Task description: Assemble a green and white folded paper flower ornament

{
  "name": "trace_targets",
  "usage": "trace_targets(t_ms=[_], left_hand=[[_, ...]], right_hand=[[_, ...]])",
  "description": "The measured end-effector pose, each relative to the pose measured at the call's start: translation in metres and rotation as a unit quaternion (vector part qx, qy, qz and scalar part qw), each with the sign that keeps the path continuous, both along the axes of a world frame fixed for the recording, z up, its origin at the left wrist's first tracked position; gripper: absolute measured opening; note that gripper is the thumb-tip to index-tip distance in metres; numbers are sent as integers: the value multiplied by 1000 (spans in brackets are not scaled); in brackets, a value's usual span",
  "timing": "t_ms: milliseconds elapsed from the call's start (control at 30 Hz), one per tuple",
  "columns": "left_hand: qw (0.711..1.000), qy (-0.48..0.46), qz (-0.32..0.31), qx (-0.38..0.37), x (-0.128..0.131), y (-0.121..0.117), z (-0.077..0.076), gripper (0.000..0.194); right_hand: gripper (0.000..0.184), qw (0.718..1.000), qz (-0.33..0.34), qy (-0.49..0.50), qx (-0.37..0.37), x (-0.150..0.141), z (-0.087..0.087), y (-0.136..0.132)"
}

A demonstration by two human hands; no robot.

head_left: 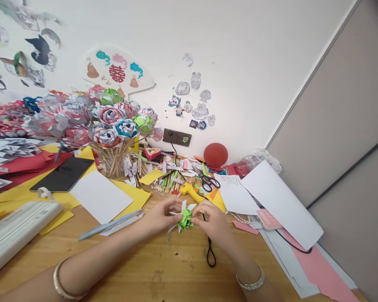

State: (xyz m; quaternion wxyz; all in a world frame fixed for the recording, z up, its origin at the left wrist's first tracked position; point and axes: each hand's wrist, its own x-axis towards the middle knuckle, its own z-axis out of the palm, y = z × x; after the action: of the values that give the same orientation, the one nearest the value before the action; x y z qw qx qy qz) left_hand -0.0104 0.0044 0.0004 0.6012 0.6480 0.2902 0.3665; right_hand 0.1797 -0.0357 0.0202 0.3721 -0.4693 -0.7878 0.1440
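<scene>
Between my two hands, just above the wooden table (157, 272), is a small folded paper flower (185, 219) with a green middle and white strips sticking out around it. My left hand (165, 214) pinches its left side. The thumb and fingers of my right hand (209, 216) close on its right side. Right behind the hands lies a yellow glue gun (192, 192). A black cord loop (211, 256) hangs down beside my right hand onto the table. Black-handled scissors (208, 182) rest past the glue gun.
A bunch of paper flowers on sticks (113, 121) stands at the back left. Left of my hands lie a blue pen (110, 224), white paper (101, 197), a dark tablet (63, 174) and a white paper trimmer (22, 233). A red balloon (216, 155) and a laptop-like white panel (283, 205) are right.
</scene>
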Motion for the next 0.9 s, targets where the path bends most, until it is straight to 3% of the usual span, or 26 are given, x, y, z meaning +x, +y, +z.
trace_targets(t_ms=[100, 200, 300, 400, 600, 733, 900], left_hand=[[998, 9, 53, -22, -2, 2, 7, 42], [992, 17, 122, -26, -6, 5, 13, 46], [991, 29, 127, -28, -7, 5, 15, 45], [993, 25, 108, -36, -5, 1, 16, 41], [994, 5, 94, -64, 0, -9, 21, 35], [993, 3, 90, -77, 0, -9, 21, 36], [991, 20, 111, -76, 1, -6, 13, 37]], right_hand=[[8, 994, 9, -58, 91, 0, 0, -2], [17, 967, 27, -144, 208, -3, 3, -6], [21, 943, 10, -182, 277, -7, 3, -7], [22, 930, 19, -205, 305, -9, 1, -6], [25, 947, 14, -167, 276, -8, 1, -6], [26, 926, 28, -204, 317, -10, 0, -4], [28, 902, -13, -240, 359, -15, -2, -3]])
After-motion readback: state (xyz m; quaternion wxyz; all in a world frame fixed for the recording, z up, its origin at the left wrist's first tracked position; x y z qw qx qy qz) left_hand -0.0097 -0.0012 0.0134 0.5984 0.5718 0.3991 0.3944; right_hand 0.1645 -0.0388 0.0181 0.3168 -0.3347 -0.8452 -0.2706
